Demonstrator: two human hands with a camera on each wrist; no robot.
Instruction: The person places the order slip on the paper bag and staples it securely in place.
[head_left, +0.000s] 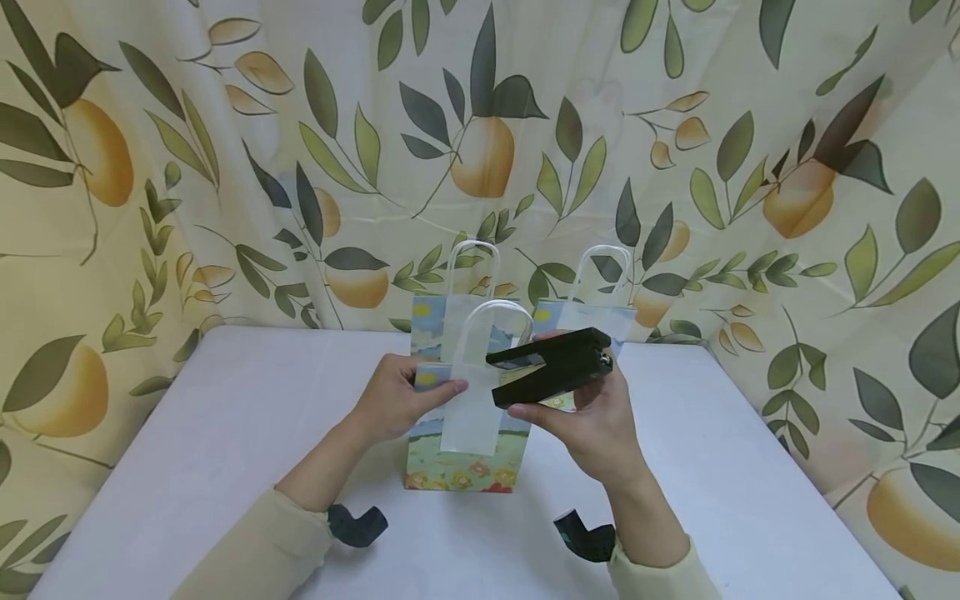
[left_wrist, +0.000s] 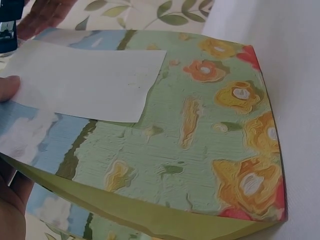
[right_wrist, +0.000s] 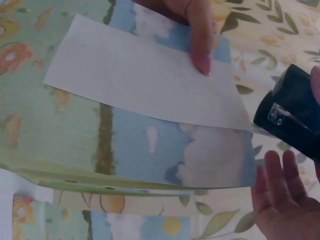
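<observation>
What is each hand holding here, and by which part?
The left hand pinches a white paper slip against the top edge of the front gift bag. The right hand holds a black stapler from below, near its rear end.

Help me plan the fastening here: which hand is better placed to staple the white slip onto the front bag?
Right, probably. The right hand already holds the black stapler, jaws open toward the top of the front bag. The left hand is busy pinning the white slip against the bag with its thumb.
</observation>
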